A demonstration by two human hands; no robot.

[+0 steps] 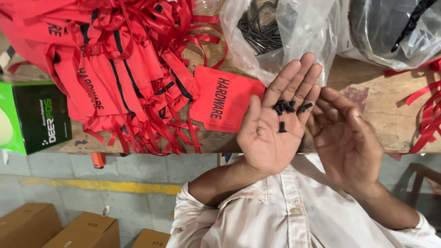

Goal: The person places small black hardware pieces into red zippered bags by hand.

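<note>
1. The left hand lies flat and palm up, fingers spread wide and closed on nothing. The small black screws simply rest on it.
2. Most of the screws cluster at the base of the fingers. 1 lies lower, toward the middle of the palm, and 1 sits apart on the finger side nearest the right hand.
3. The right hand is loosely open and holds nothing. Its fingertips curl in beside that outlying screw, touching or nearly touching the left fingers.
4. The work in hand looks like sorting or counting the screws. To do it well, keep the left palm level and slightly cupped, since the screw on the fingers could roll off the edge.
5. Nudging 1 screw at a time with a single fingertip, toward the palm's hollow, would keep the count clean.
6. Just beyond the left thumb lies a red drawstring pouch, at the edge of a pile of red pouches and ribbons.
7. Past the fingertips of both hands, a clear plastic bag of dark metal parts rests on the wooden table.
</note>
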